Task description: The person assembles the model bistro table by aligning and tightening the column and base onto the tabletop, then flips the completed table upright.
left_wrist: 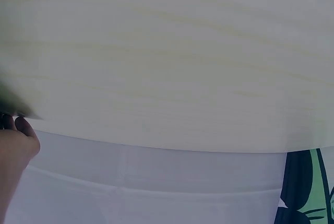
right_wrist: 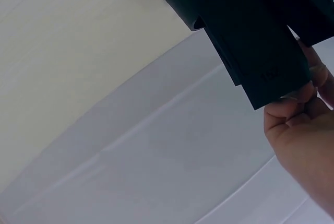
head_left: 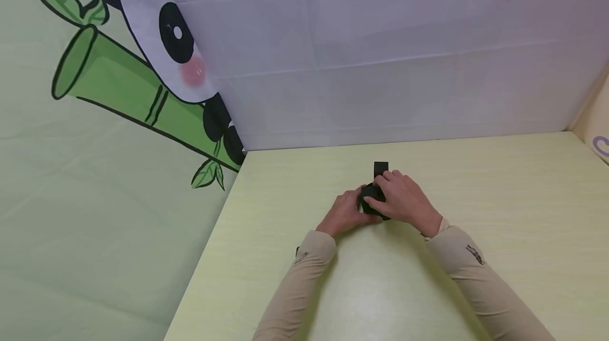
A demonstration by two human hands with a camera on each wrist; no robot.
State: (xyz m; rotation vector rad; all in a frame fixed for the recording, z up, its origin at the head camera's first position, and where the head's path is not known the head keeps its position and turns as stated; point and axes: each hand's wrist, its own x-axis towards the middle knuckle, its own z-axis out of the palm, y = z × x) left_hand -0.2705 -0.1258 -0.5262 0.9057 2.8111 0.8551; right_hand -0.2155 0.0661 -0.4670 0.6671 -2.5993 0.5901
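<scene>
On the pale table, both hands hold a small black boxy object (head_left: pixel 371 192) with a flat square-ended flap (head_left: pixel 380 168) sticking out toward the wall. My left hand (head_left: pixel 348 212) grips it from the left, its thumb along the near side. From the right, my right hand (head_left: pixel 403 199) lies over it with curled fingers at the base of the flap and the thumb across the front. Close up in the right wrist view, the dark object (right_wrist: pixel 245 36) has straight panels, a rounded fold and faint markings; the fingertips pinch its end. Only part of my left hand (left_wrist: pixel 18 143) enters the left wrist view.
A pale wood-grain table (head_left: pixel 285 187) spreads around the hands. Behind it hangs a creased white cloth (head_left: pixel 380 66). On the left is a green backdrop (head_left: pixel 95 214) with a drawn panda face and a bamboo stalk (head_left: pixel 128 87).
</scene>
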